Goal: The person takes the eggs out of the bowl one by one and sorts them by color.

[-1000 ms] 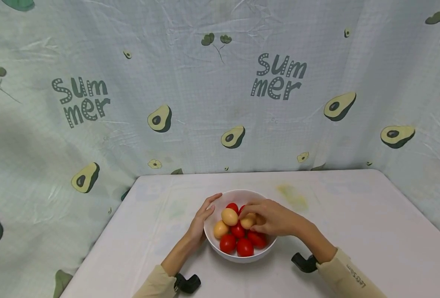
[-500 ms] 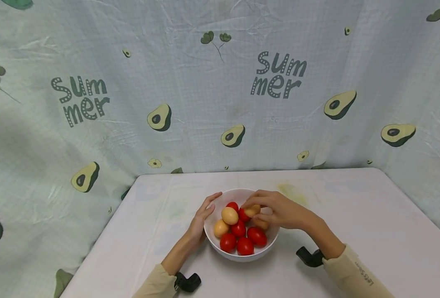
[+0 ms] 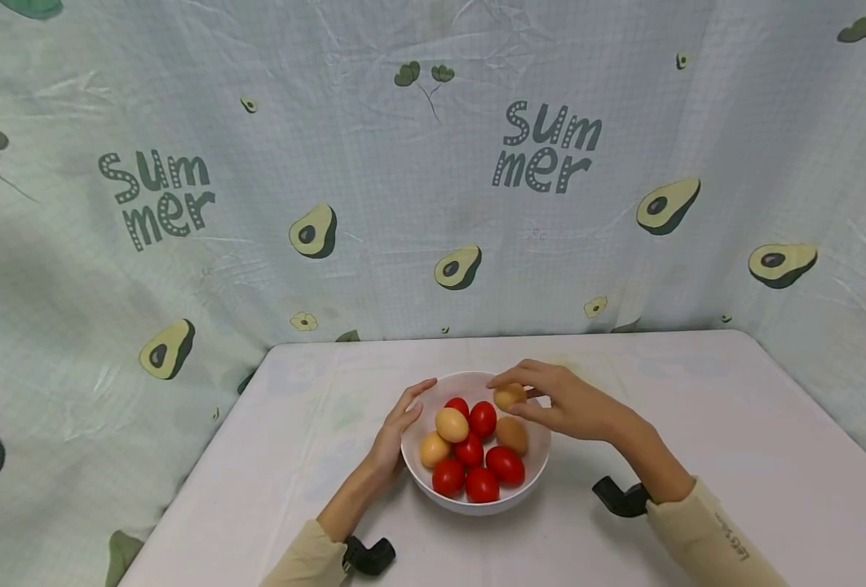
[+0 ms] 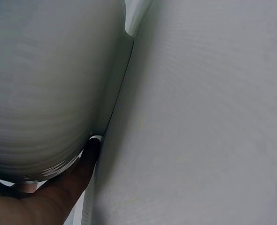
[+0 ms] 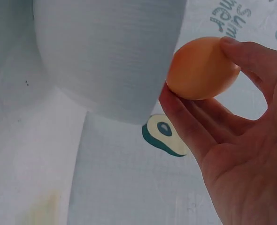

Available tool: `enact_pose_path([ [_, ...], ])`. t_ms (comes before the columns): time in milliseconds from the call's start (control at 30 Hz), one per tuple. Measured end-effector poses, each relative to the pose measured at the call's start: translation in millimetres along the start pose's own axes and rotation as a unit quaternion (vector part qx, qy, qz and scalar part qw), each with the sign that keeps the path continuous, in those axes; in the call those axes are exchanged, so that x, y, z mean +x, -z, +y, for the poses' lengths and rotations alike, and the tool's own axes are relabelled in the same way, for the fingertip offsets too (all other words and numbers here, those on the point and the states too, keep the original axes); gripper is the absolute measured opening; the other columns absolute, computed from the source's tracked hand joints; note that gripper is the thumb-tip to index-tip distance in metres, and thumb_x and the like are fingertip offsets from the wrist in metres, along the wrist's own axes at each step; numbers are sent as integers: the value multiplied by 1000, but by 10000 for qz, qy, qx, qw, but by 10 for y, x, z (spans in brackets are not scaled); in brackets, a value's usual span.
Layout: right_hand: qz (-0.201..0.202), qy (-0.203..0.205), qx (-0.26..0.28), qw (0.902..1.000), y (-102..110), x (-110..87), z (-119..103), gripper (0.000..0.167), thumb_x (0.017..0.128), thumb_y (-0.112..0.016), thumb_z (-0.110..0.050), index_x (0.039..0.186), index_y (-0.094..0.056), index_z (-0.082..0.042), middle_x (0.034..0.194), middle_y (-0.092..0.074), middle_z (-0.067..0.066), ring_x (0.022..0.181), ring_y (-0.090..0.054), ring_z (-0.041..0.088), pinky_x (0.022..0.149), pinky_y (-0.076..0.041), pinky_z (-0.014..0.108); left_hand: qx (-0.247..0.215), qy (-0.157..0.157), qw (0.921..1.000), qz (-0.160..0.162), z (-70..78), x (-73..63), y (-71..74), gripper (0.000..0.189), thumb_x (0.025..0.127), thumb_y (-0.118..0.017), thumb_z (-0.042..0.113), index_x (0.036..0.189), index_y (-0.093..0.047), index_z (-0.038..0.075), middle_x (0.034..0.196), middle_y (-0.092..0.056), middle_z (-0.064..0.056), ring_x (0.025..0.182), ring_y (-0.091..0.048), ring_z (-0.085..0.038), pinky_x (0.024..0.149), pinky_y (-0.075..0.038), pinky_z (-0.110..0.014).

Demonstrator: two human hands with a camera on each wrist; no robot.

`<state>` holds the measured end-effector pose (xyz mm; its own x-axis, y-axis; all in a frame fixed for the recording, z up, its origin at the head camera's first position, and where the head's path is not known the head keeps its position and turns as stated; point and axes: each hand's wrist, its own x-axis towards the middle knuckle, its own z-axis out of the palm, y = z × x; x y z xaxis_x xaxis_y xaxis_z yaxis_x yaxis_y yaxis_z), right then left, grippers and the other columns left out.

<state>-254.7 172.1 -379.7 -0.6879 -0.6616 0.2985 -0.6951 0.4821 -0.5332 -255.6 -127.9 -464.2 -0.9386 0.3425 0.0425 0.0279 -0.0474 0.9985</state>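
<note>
Right at the bowl's far right rim, the right hand [image 3: 558, 399] has a smooth light-brown egg [image 3: 510, 397] pinched between thumb and fingertips; whether the egg touches the rim, I cannot tell. The left hand [image 3: 395, 436], fingers extended, lies along the left outer side of the round white bowl [image 3: 470, 509]. And there's width to play with: the pale, faintly stained tabletop [image 3: 697, 424] stretches well out to its slanting left and right edges, while the straight far edge sits a good way behind the bowl. What's in the way? The bowl's far right wall, just beside the pinching fingers, and underneath, a browner egg [image 3: 511, 435] hard by a glossy red oval piece [image 3: 505, 465]. More red pieces [image 3: 482, 484] fill the near and middle parts, with two light-brown eggs [image 3: 444, 439] at the left, under the left hand's side of the rim. Black bent wrist devices [image 3: 621, 496] jut inward from both beige sleeves [image 3: 719, 538], near the table surface. Beyond the far edge hangs a pale avocado-print sheet [image 3: 374, 163], walling off the back and sides.
</note>
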Motion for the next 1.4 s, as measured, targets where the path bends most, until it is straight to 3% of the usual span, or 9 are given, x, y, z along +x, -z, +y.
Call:
enact_pose_path([
  [233, 342, -129, 46, 9993, 103, -51, 44, 41, 98, -71, -21, 139, -63, -21, 134, -67, 4, 120, -65, 21, 96, -61, 39, 9, -3, 10000, -13, -16, -1, -4, 50, 110, -31, 28, 159, -37, 16, 168, -31, -11, 156, -27, -35, 131, -13, -55],
  [500, 505, -139, -94, 9986, 244, -74, 87, 41, 101, -67, -20, 142, -60, -22, 134, -67, -1, 123, -65, 22, 95, -62, 38, 54, -2, 10000, 47, 0, 10, 4, 50, 110, -31, 28, 158, -38, 18, 168, -31, -10, 157, -26, -35, 131, -13, -56],
  [800, 750, -333, -173, 9965, 332, -118, 206, 23, 104, -61, -16, 126, -69, -20, 123, -70, -2, 109, -67, 17, 94, -62, 36, 76, 33, 9999, 78, 5, 14, 2, 49, 110, -30, 27, 158, -39, 18, 169, -30, -10, 157, -25, -35, 131, -13, -57],
  [1067, 1185, -587, -438, 9903, 368, -161, 348, 41, 94, -75, -11, 133, -63, -17, 127, -70, 4, 107, -64, 19, 92, -61, 31, 80, 32, 9999, 78, -1, 17, 4, 49, 110, -30, 27, 158, -39, 18, 168, -31, -10, 157, -25, -35, 131, -13, -57],
  [1200, 1326, -677, -478, 9877, 384, -177, 444, 44, 93, -75, -6, 134, -62, -16, 132, -68, 7, 110, -64, 22, 91, -61, 30, 76, 12, 10000, 60, -7, 21, 5, 49, 110, -30, 28, 158, -39, 18, 168, -31, -10, 157, -26, -35, 131, -13, -57],
  [1400, 1457, -918, -444, 9841, 368, -180, 555, 44, 96, -72, -8, 138, -61, -14, 133, -63, 12, 112, -63, 27, 91, -63, 44, 112, -2, 9999, 71, -10, 23, 10, 49, 110, -31, 28, 158, -39, 18, 168, -31, -10, 157, -26, -35, 131, -13, -57],
])
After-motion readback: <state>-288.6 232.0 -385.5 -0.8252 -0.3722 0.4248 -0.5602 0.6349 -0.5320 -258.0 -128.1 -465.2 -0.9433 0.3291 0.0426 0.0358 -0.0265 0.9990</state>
